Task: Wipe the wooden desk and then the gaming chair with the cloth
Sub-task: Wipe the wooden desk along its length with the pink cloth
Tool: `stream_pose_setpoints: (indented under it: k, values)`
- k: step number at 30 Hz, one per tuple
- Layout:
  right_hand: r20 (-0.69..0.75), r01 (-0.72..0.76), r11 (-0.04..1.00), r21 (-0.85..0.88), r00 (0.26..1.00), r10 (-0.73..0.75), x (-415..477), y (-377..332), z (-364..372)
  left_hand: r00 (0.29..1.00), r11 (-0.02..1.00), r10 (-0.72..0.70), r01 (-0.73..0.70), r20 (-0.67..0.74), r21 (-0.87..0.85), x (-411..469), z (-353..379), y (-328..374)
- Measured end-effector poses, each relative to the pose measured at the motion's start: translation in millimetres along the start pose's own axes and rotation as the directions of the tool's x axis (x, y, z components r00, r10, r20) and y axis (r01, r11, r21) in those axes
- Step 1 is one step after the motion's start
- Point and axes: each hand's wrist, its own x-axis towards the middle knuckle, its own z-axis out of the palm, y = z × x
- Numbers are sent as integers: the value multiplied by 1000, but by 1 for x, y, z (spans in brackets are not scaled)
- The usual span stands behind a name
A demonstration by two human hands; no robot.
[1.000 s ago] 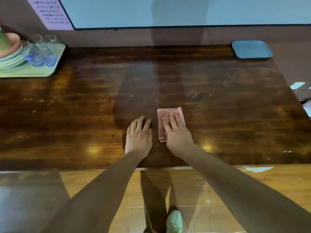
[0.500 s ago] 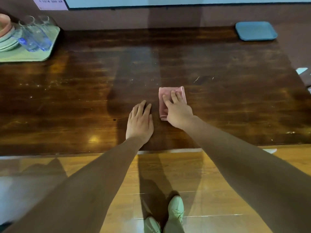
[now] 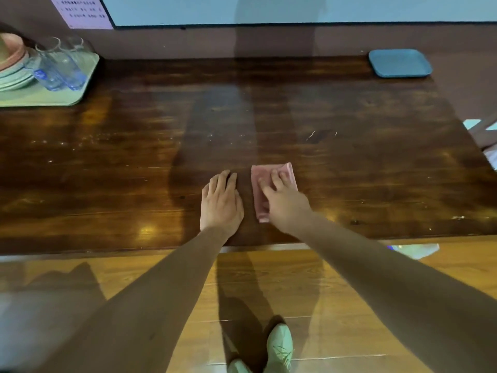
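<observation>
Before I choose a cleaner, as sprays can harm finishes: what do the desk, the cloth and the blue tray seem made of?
Desk: dark-stained wood, seemingly gloss-varnished; grain lines and light glare show. Cloth: soft pink fabric, possibly microfibre; folded, matte. Blue tray: probably matte plastic; even colour, rounded corners.

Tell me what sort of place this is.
Probably a dining or common room, though I can't be sure: a long wooden desk against the wall, a green tray holding stacked plates and glasses, and a printed notice posted above.
</observation>
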Motion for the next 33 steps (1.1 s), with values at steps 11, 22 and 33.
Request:
stream_pose_setpoints:
  k: [11, 22, 33]
  values:
    - [-8, 32, 999, -7, 999, -32, -56, -19, 22, 999, 996, -30, 27, 36, 86, 11, -7, 3]
    - [13, -18, 998, 53, 1000, 17, 12, -28, -5, 988, 982, 145, -136, -60, 130, 34, 6, -29]
    - [-79, 65, 998, -7, 995, -66, -56, -38, 27, 993, 988, 104, -110, 60, 105, 46, -12, -13]
